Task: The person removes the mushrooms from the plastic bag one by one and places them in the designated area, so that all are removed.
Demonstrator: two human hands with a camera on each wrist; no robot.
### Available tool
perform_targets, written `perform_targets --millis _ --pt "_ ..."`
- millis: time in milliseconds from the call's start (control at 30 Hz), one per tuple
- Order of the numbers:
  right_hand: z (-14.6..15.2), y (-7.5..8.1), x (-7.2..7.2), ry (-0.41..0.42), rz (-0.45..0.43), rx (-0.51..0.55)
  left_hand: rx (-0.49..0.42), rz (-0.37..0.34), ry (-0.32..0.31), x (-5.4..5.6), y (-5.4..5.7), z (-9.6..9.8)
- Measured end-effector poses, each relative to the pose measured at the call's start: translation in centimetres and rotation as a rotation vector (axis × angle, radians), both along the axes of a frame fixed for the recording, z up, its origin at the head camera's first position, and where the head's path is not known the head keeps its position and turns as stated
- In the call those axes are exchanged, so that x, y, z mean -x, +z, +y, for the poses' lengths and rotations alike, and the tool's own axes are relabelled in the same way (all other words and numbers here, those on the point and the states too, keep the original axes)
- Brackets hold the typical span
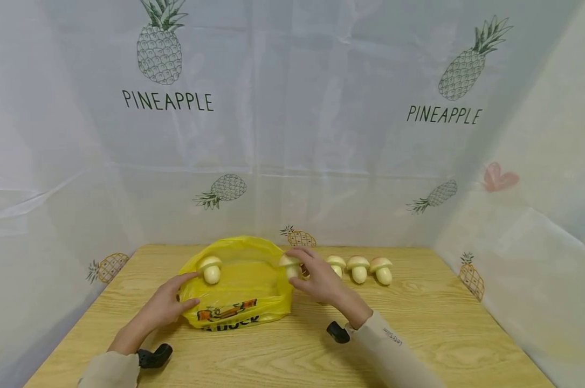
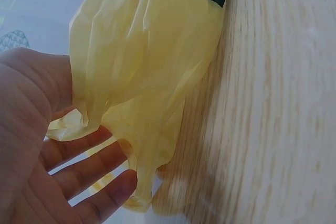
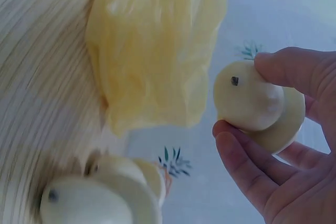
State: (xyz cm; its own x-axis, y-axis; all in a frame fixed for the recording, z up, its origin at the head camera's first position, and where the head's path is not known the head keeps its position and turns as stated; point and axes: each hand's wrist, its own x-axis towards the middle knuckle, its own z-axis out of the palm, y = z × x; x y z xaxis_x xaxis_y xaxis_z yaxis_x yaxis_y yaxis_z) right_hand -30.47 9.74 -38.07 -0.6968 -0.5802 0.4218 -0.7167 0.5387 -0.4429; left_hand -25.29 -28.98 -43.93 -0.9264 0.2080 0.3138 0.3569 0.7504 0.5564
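Observation:
A yellow plastic bag (image 1: 234, 307) with printed lettering lies with its mouth spread wide. One cream toy mushroom (image 1: 212, 271) is within the bag's mouth at the left. My left hand (image 1: 168, 302) is at the bag's left rim, thumb and fingers spread apart; in the left wrist view the fingers (image 2: 100, 169) extend loosely against the thin plastic and part of the thumb is hidden behind it. By the bag's right rim my right hand (image 1: 318, 277) pinches another toy mushroom (image 3: 249, 95) between thumb and fingers, its stem end with a dark spot facing the wrist camera.
To the right of my right hand several toy mushrooms (image 1: 358, 269) stand in a row on the wooden table (image 1: 418, 323), one partly hidden by that hand. A pale curtain (image 1: 302, 134) printed with pineapples hangs behind the table and along both sides.

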Motion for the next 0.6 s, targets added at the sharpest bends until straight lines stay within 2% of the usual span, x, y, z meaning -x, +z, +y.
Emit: perform_targets --millis 367,600 --pt "5.3 0.5 -0.6 -0.067 0.090 0.029 -0.005 -0.008 -0.004 -0.1 0.2 0.1" --pt "8.1 0.0 -0.8 -0.098 0.083 0.049 0.003 -0.013 0.001 0.0 0.1 0.2"
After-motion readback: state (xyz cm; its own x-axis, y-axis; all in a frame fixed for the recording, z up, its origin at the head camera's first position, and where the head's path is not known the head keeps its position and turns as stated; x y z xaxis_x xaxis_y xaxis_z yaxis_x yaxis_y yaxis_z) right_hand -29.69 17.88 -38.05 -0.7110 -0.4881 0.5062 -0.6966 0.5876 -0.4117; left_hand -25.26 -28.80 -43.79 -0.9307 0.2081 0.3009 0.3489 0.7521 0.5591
